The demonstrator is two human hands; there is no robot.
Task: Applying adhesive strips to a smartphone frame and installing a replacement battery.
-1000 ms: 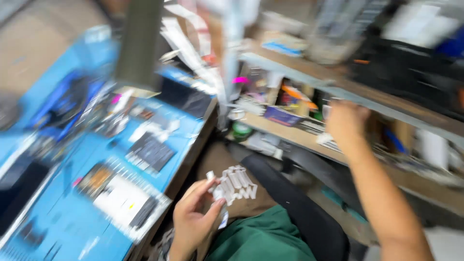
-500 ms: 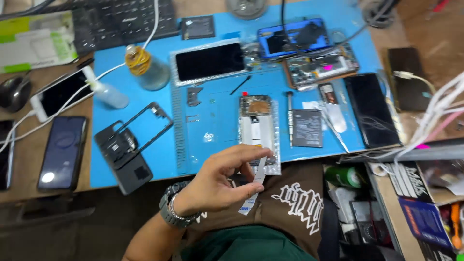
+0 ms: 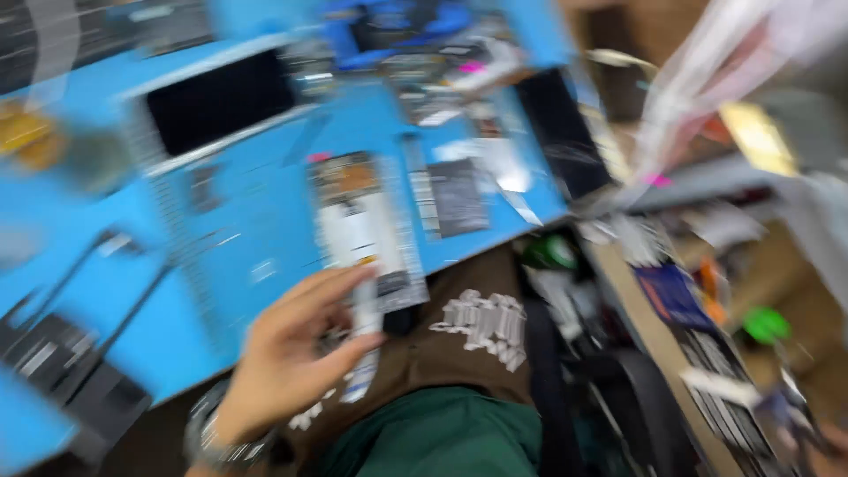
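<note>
The picture is heavily blurred by head motion. My left hand (image 3: 287,349), with a watch on its wrist, pinches a small white strip-like part (image 3: 364,340) between thumb and fingers, just in front of the edge of the blue work mat (image 3: 256,256). An opened phone body (image 3: 362,221) lies on the mat right above the hand. My right hand is out of view.
A dark phone screen (image 3: 216,106) lies at the mat's upper left, another dark phone (image 3: 561,132) at its right edge, and a dark frame (image 3: 62,362) at the lower left. Cluttered shelves (image 3: 707,327) with small parts stand at the right. White cables (image 3: 707,79) hang at the upper right.
The view has swung from the right-hand shelves to the mat and is now sweeping right again. My left hand has kept hold of the small white part; my right hand left the view.
</note>
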